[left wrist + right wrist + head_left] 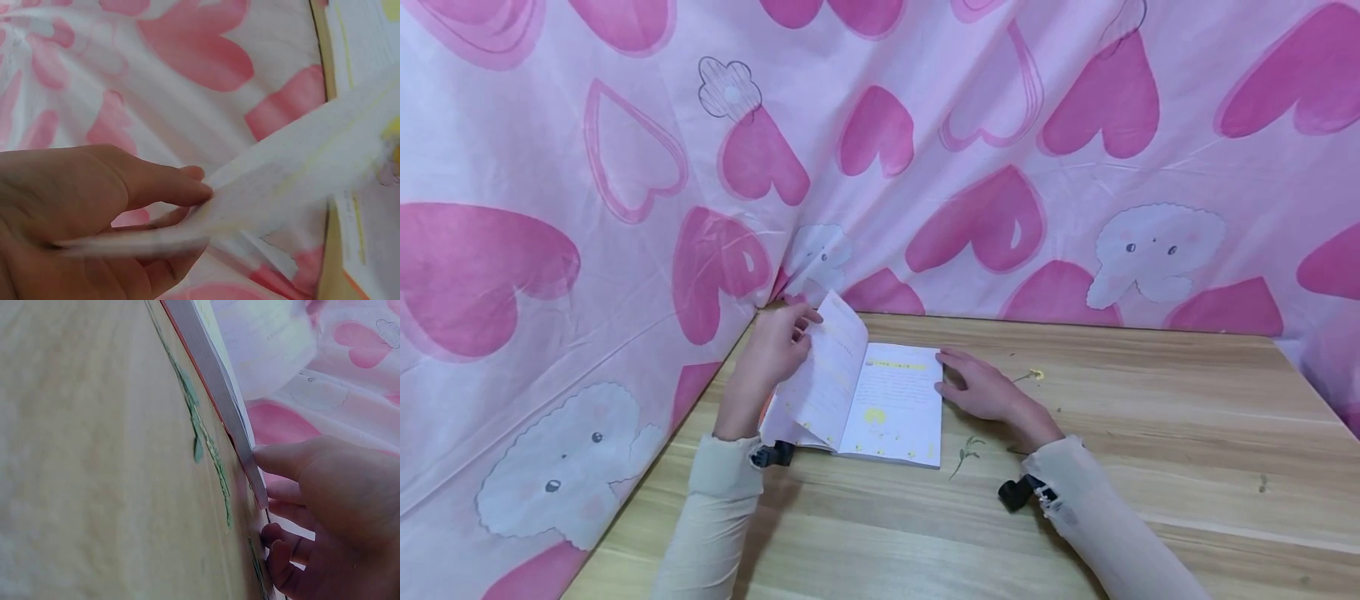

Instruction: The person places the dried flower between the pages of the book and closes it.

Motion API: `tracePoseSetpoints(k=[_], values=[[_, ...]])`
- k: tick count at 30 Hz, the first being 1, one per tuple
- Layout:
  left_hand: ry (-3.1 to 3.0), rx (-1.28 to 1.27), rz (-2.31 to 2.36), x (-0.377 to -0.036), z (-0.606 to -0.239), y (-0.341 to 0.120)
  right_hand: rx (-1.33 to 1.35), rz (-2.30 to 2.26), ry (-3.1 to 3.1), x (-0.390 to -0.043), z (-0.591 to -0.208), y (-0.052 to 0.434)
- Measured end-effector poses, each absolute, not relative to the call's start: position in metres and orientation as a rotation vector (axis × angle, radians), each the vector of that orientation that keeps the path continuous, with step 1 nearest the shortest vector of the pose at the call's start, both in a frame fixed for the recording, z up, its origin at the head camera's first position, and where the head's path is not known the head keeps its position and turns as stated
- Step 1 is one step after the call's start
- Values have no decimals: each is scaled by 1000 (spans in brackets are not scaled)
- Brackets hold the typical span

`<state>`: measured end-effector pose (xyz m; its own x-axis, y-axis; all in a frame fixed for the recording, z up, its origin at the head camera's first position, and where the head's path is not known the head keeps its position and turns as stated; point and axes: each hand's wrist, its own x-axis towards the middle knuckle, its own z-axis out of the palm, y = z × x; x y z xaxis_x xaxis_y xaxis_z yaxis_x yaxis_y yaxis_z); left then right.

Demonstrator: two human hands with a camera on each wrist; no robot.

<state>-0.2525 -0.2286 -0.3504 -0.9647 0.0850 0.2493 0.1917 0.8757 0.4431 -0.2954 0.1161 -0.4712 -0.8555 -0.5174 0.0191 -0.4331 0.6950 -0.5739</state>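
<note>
An open book (891,408) with white pages and yellow print lies near the table's far left. My left hand (778,346) is at its raised left side, with a lifted page (275,187) between the thumb and fingers in the left wrist view. The page's free edge runs back toward the palm, blurred. Beside the book's right edge is my right hand (981,386). In the right wrist view, its thumb (287,456) touches the page edge near a corner. The other fingers bend loosely beside that corner, close to the tabletop.
A green sprig (967,456) lies right of the book, and a small yellow flower (1036,375) lies beyond the right hand. The wooden table (1150,433) meets a pink heart-patterned cloth (880,192) at its left and back. Black wrist cameras (1017,493) sit at both sleeves.
</note>
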Motion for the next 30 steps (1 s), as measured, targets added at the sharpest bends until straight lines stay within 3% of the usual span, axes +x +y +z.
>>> tracePoseSetpoints(k=[9,18,30], values=[[-2901,-9,-700,-268,-374,-240,-780,-886,2756,-296,-473,116],[-2902,-45,-685,-281,-402,-256,-767,-892,2750,-296,-472,115],[-3112,133,-596,-285,-425,-264,-769,-898,2754,-296,-471,116]])
